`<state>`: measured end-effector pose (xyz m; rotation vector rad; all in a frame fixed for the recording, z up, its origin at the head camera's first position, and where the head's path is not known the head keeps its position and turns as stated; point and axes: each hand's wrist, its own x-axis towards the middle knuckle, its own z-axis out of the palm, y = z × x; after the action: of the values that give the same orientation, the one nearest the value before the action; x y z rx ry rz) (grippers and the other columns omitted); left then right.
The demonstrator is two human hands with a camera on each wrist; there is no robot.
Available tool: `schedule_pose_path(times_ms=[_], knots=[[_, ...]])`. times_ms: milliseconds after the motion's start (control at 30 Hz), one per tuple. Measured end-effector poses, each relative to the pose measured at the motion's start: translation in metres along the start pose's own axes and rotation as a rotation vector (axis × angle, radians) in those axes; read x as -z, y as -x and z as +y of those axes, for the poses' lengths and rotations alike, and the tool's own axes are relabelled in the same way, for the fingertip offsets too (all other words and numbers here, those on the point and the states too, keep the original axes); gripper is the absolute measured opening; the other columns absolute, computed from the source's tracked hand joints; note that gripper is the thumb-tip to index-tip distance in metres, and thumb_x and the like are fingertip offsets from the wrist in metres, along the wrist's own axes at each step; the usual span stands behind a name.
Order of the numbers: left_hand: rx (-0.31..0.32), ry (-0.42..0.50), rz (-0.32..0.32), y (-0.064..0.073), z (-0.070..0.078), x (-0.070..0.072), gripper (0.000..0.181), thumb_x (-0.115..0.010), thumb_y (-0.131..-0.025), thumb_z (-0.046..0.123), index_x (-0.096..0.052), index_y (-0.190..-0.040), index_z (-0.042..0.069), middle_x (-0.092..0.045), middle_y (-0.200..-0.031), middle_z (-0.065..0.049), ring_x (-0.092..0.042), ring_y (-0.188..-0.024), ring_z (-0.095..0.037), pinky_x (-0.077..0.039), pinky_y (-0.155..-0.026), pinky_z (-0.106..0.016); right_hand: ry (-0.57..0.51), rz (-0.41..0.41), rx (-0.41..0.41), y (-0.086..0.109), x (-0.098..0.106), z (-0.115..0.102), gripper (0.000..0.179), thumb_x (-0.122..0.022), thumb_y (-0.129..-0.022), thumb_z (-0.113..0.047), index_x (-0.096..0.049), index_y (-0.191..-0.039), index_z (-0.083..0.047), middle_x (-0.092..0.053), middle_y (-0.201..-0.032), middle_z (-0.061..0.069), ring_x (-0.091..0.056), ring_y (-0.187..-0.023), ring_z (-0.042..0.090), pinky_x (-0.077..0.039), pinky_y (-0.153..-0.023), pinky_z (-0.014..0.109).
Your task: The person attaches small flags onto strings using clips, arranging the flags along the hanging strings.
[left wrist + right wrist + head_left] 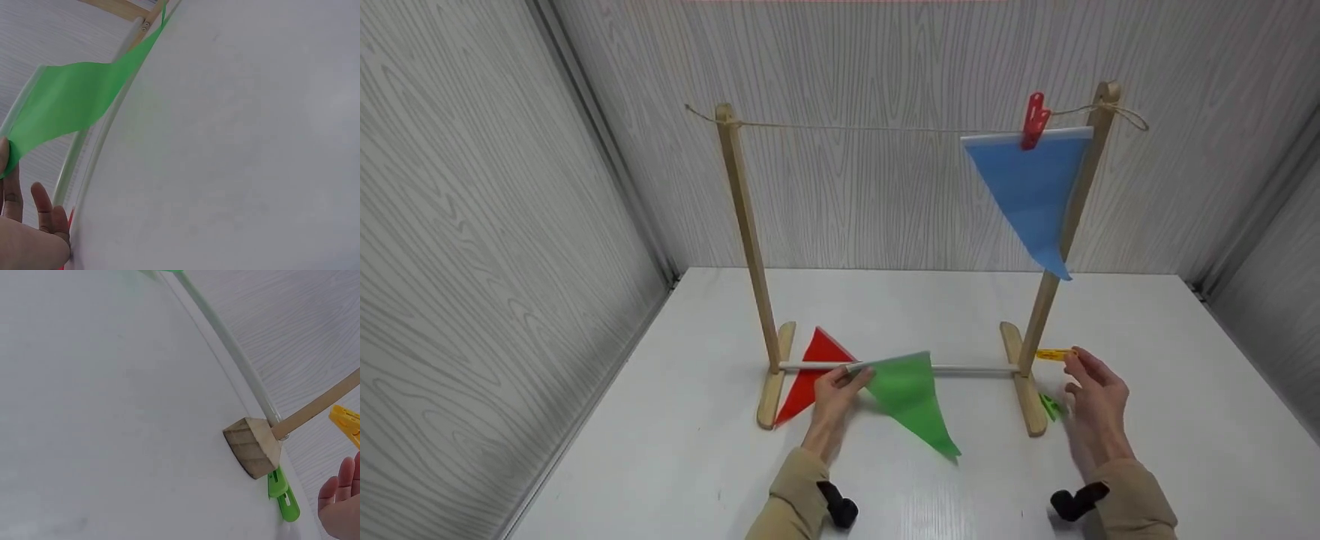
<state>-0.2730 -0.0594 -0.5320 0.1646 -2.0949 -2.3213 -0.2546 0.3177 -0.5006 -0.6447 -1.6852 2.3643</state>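
A green triangular flag (907, 390) with a white top edge is pinched at its left corner by my left hand (838, 390). Its tip hangs down to the right, in front of the stand's white crossbar (971, 370). Between thumb and fingers, my right hand (1099, 401) pinches a yellow clothespin (1056, 355) beside the right post. That clothespin also shows at the edge of the right wrist view. A red triangular flag (802, 382) lies behind my left hand, partly hidden by it. On the table by the right foot lies a green clothespin (1049, 406).
Two wooden posts (750, 240) carry a string (870, 127) between their tops. A red clothespin (1035, 121) holds a blue triangular flag (1027, 187) near the string's right end. Wooden feet (1024, 382) stand on the white table (675, 420), with grey panelled walls around it.
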Motion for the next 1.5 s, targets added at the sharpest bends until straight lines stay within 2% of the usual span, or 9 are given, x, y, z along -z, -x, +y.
schedule_pose_path(times_ms=[133, 267, 433, 600, 800, 967, 1167, 1333, 1500], knots=[[-0.017, 0.011, 0.011, -0.001, 0.001, 0.0, 0.026, -0.078, -0.089, 0.024, -0.073, -0.104, 0.003, -0.073, -0.092, 0.004, -0.063, -0.091, -0.01, -0.045, -0.098, -0.032, -0.148, 0.0, 0.001, 0.003, -0.005, -0.005, 0.038, -0.073, -0.092, -0.026, -0.063, -0.127, -0.017, -0.067, -0.101, -0.017, -0.054, -0.098, 0.006, -0.049, -0.075, 0.016], [-0.038, 0.018, 0.013, 0.001, 0.009, 0.0, 0.025, -0.077, -0.09, 0.019, -0.073, -0.105, -0.001, -0.073, -0.091, 0.004, -0.065, -0.09, -0.008, -0.047, -0.098, -0.032, -0.251, 0.035, 0.068, 0.003, -0.008, -0.008, 0.026, -0.075, -0.09, -0.02, -0.068, -0.115, -0.017, -0.067, -0.106, -0.011, -0.058, -0.095, 0.007, -0.05, -0.071, 0.017], [-0.044, 0.027, 0.006, -0.001, 0.013, 0.001, 0.026, -0.075, -0.091, 0.018, -0.072, -0.108, 0.0, -0.074, -0.094, 0.003, -0.066, -0.092, -0.007, -0.05, -0.101, -0.033, -0.382, 0.042, 0.153, 0.007, -0.01, -0.011, 0.027, -0.074, -0.089, -0.02, -0.069, -0.115, -0.016, -0.065, -0.116, -0.003, -0.066, -0.095, 0.008, -0.055, -0.077, 0.015], [-0.072, 0.076, -0.012, -0.001, 0.022, 0.001, 0.028, -0.074, -0.092, 0.017, -0.07, -0.112, -0.002, -0.073, -0.098, -0.001, -0.067, -0.094, -0.009, -0.054, -0.102, -0.03, -0.554, -0.001, 0.227, 0.014, -0.015, -0.021, 0.03, -0.073, -0.089, -0.011, -0.068, -0.118, -0.008, -0.061, -0.119, 0.005, -0.07, -0.099, 0.012, -0.058, -0.086, 0.018], [-0.072, 0.152, -0.031, 0.001, 0.036, -0.001, 0.033, -0.071, -0.094, 0.018, -0.066, -0.12, -0.003, -0.072, -0.107, -0.005, -0.067, -0.099, -0.01, -0.054, -0.103, -0.033, -0.69, -0.082, 0.296, 0.023, -0.025, -0.036, 0.033, -0.07, -0.09, -0.002, -0.065, -0.122, 0.0, -0.058, -0.119, 0.01, -0.068, -0.107, 0.017, -0.056, -0.092, 0.023], [-0.105, 0.178, -0.035, 0.005, 0.049, -0.003, 0.035, -0.07, -0.096, 0.018, -0.064, -0.122, -0.004, -0.071, -0.108, -0.006, -0.067, -0.097, -0.011, -0.057, -0.097, -0.029, -0.784, -0.147, 0.293, 0.03, -0.03, -0.046, 0.032, -0.067, -0.091, 0.001, -0.064, -0.123, 0.003, -0.058, -0.119, 0.011, -0.066, -0.109, 0.02, -0.054, -0.099, 0.025], [-0.134, 0.252, -0.026, 0.006, 0.063, -0.004, 0.034, -0.069, -0.096, 0.014, -0.063, -0.123, -0.006, -0.07, -0.109, -0.007, -0.069, -0.098, -0.012, -0.059, -0.091, -0.029, -0.938, -0.237, 0.226, 0.04, -0.036, -0.062, 0.031, -0.063, -0.093, 0.003, -0.06, -0.123, 0.004, -0.055, -0.125, 0.01, -0.059, -0.118, 0.02, -0.036, -0.118, 0.026], [-0.164, 0.304, -0.03, 0.005, 0.078, -0.006, 0.026, -0.066, -0.097, 0.01, -0.063, -0.118, -0.005, -0.069, -0.104, -0.005, -0.067, -0.097, -0.012, -0.059, -0.087, -0.025, -0.998, -0.321, 0.225, 0.047, -0.041, -0.076, 0.03, -0.06, -0.095, 0.003, -0.058, -0.125, 0.005, -0.054, -0.127, 0.01, -0.053, -0.125, 0.02, -0.026, -0.123, 0.025], [-0.184, 0.334, -0.029, 0.007, 0.095, -0.008, 0.024, -0.066, -0.096, 0.007, -0.062, -0.116, -0.006, -0.069, -0.105, -0.006, -0.068, -0.101, -0.014, -0.058, -0.097, -0.034, -1.048, -0.454, 0.259, 0.052, -0.047, -0.089, 0.03, -0.056, -0.097, 0.004, -0.056, -0.128, 0.005, -0.054, -0.132, 0.011, -0.052, -0.13, 0.021, -0.021, -0.126, 0.025]])
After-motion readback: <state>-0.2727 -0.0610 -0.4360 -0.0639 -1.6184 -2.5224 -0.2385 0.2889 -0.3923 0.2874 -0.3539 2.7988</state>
